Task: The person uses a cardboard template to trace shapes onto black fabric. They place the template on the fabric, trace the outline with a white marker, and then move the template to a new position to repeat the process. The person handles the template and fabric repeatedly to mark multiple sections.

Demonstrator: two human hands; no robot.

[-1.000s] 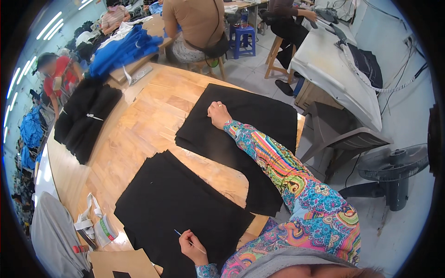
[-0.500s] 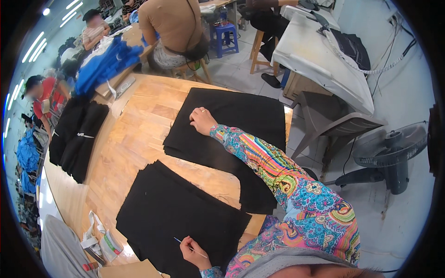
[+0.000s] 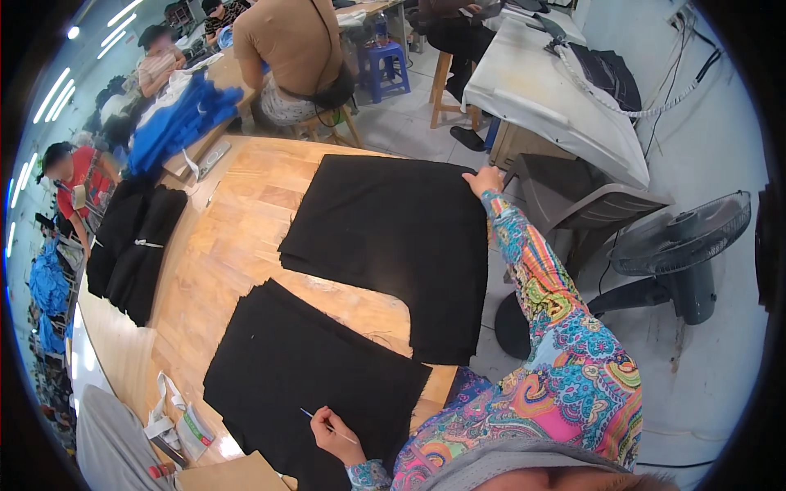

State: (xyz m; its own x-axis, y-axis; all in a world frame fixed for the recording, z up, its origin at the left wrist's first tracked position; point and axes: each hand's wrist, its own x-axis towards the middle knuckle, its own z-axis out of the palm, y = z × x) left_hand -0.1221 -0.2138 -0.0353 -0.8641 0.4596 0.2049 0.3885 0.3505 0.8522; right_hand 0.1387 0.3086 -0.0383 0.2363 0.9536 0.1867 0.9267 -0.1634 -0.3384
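Note:
Two stacks of black cut fabric lie on the wooden table (image 3: 237, 196). My left hand (image 3: 337, 435) is closed round a slim pen (image 3: 308, 415) with a bluish tip, resting over the lower part of the near fabric stack (image 3: 303, 352). At the far stack's upper right corner is my right hand (image 3: 485, 181), its thumb stretched over the cloth edge. Its other fingers reach past the edge and show only in part. The far fabric stack (image 3: 385, 221) lies flat, with a curved cutout along its near side.
Tied black fabric bundles (image 3: 135, 245) lie at the left. White straps (image 3: 162, 409) and a piece of cardboard (image 3: 233, 475) are near the lower left. A grey chair (image 3: 589, 200) and a fan (image 3: 684, 245) stand at the right. Several people work beyond the table.
My right hand has moved right from the middle of the far stack to its upper right corner. My left hand stays low on the near stack with the pen.

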